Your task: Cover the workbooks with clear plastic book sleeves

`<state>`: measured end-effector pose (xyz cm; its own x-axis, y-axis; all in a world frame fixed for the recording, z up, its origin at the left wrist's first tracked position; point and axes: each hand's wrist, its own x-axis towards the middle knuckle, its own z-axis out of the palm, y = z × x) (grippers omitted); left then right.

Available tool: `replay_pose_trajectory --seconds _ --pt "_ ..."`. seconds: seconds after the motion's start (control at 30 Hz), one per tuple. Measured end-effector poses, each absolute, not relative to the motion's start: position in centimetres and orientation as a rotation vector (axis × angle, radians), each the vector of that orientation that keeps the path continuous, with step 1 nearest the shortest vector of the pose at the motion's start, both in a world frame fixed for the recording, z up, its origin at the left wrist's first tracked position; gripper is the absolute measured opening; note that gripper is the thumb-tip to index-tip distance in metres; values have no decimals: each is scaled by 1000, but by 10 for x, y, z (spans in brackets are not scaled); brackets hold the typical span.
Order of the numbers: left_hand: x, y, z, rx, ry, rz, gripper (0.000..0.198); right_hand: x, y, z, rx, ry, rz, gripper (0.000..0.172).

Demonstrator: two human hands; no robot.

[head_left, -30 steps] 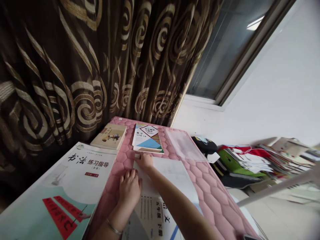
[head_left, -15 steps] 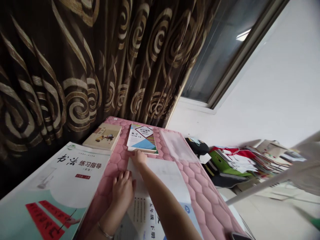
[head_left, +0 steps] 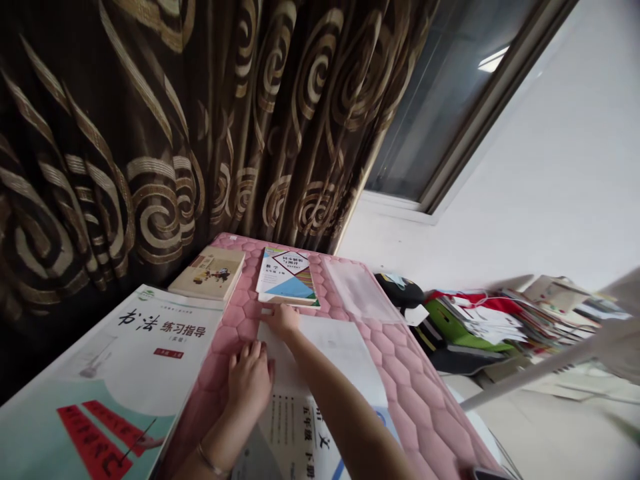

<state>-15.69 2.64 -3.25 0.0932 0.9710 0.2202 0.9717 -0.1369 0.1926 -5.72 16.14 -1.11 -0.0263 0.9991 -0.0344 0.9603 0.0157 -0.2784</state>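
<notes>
A book with a white and blue cover point(head_left: 293, 433), printed with Chinese characters, lies in front of me, partly hidden by my forearms. A pale, slightly see-through sheet point(head_left: 340, 347) extends from its far side. At that sheet's far left corner, my right hand point(head_left: 284, 321) has its fingers pressed together. A small pale strip point(head_left: 267, 311) shows by the fingertips; what they grip is unclear. My left hand point(head_left: 251, 375), a bracelet on its wrist, rests palm down along the left edge of sheet and book, fingers stretched out.
A large calligraphy book point(head_left: 165, 353) lies at left, with a tan book point(head_left: 209, 273) behind it. Beyond my right hand is a mathematics book point(head_left: 287, 277). A translucent sheet point(head_left: 363, 290) lies to its right on the pink quilted surface point(head_left: 415, 400). Piled books point(head_left: 500, 317) stand beyond its edge.
The view has shifted slightly. My right hand is still at the sheet's far left corner, with a pale strip now showing by its fingertips. My left hand has hardly moved.
</notes>
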Motion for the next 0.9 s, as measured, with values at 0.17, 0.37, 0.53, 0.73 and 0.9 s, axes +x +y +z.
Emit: replay_pose_trajectory --seconds 0.17,0.37,0.53,0.73,0.9 --pt "-160 24 -33 -2302 -2045 -466 41 -68 167 -8 -2001 -2086 301 43" --pt "-162 25 -34 -2279 -1958 -454 40 -16 99 -17 -1604 -2340 315 43" --pt "-162 26 -31 -2285 -1930 -440 41 85 38 -23 -1659 -2299 221 47" --pt "-150 20 -24 -2184 -1901 -340 46 146 11 -14 -1830 -2178 215 46" --pt "-87 22 -15 -2526 -1896 -176 51 146 16 -5 -1874 -2070 289 44"
